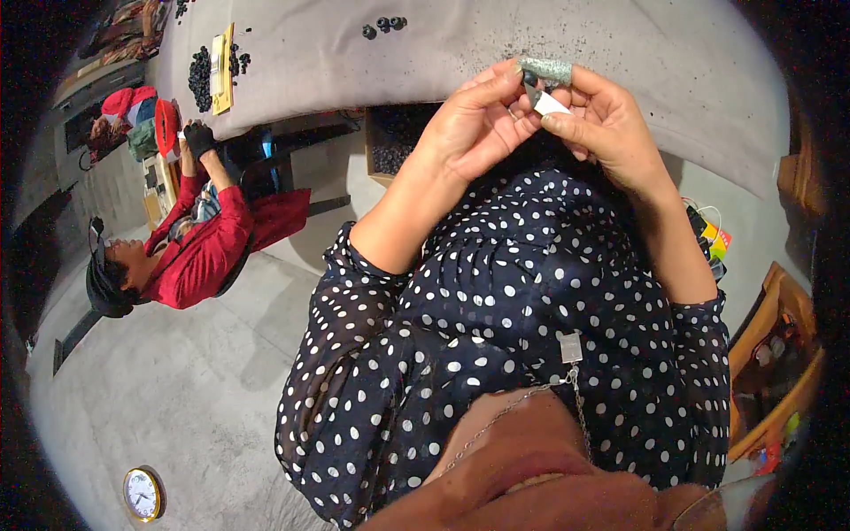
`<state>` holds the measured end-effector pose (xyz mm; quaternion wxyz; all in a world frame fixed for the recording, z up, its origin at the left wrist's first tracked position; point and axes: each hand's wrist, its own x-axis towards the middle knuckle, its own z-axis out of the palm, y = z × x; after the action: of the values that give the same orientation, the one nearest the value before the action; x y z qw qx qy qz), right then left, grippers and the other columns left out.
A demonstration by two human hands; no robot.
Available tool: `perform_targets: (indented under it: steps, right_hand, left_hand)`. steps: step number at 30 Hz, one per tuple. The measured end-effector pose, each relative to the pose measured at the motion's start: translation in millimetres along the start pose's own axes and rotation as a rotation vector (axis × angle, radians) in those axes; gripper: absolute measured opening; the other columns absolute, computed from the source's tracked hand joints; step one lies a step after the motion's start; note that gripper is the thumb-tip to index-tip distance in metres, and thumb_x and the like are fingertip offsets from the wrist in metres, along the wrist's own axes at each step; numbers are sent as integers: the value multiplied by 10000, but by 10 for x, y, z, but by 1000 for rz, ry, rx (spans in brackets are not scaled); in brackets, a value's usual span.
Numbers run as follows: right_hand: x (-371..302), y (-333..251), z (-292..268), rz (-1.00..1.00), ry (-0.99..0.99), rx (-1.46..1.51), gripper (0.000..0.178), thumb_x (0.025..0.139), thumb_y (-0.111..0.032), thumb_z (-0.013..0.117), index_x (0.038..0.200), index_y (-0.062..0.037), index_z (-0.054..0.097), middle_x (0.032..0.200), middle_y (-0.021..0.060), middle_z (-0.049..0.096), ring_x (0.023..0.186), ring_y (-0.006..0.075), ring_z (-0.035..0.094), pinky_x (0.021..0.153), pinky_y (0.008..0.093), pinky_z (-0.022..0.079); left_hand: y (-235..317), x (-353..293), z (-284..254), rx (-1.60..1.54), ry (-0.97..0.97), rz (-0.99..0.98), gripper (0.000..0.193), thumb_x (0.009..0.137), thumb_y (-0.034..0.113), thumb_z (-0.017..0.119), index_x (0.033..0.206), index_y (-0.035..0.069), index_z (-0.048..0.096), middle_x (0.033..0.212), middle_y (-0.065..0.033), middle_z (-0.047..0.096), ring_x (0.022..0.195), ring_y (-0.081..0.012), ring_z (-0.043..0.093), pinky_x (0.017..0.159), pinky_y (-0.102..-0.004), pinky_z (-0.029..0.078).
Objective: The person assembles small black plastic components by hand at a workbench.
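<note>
Above the near edge of the cloth-covered table, my two hands meet. My left hand [478, 119] pinches a small round black piece [530, 78] between thumb and fingertips. In my right hand [611, 124] is a small knife [551, 104], its white handle under the thumb and its short dark blade against or very close to the black piece. Grey-green speckled tape [547, 69] wraps my right index finger. Several similar black round pieces [383, 25] lie farther off on the table.
A grey cloth-covered table [301, 62] carries dark specks, a heap of black pieces [200, 80] and a yellow strip [223, 71]. Below its edge sits an open box [390, 159] of dark pieces. Another person in red [204, 248] works at left. A round clock [142, 493] shows lower left.
</note>
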<state>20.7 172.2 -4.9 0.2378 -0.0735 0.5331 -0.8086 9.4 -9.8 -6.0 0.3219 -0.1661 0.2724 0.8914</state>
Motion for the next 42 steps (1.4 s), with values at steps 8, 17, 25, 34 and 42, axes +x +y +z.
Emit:
perform_targets:
  steps: [8,17,25,34,42]
  right_hand:
    - [-11,12,-55,55,-41,56,354,843,-168,627,1156,-22,549,872,-8,637,539,-22,438,427,122,322]
    - [0,48,-11,79,-40,203,321,860,-117,596,1155,1,551,954,30,658,531,-32,416,416,114,298]
    - [12,77,-8,55,5,163,280,871,-123,583,1119,7,575,919,26,657,526,-28,404,417,113,285]
    - [3,47,31,42,14,212,323,862,-128,600,1150,8,543,828,0,624,515,-19,405,409,127,284]
    - [4,69,24,63,-40,195,361,853,-137,618,1178,-11,526,730,-46,548,499,-13,391,406,131,285]
  left_hand:
    - [-20,2,-51,5,-54,14,243,879,121,565,1100,22,538,886,-45,582,778,-128,565,765,-308,516]
    - [-96,-54,15,113,43,170,279,873,106,569,1139,31,530,890,-33,585,776,-117,557,770,-293,496]
    - [-155,-30,24,152,41,261,336,873,127,576,1190,43,503,912,-29,591,789,-110,559,785,-294,490]
    - [-129,-61,105,28,26,233,280,872,85,571,1143,25,533,866,-48,576,751,-122,551,748,-298,496]
    - [-155,-43,61,62,25,251,276,867,103,585,1136,55,545,861,-13,574,766,-105,538,753,-276,479]
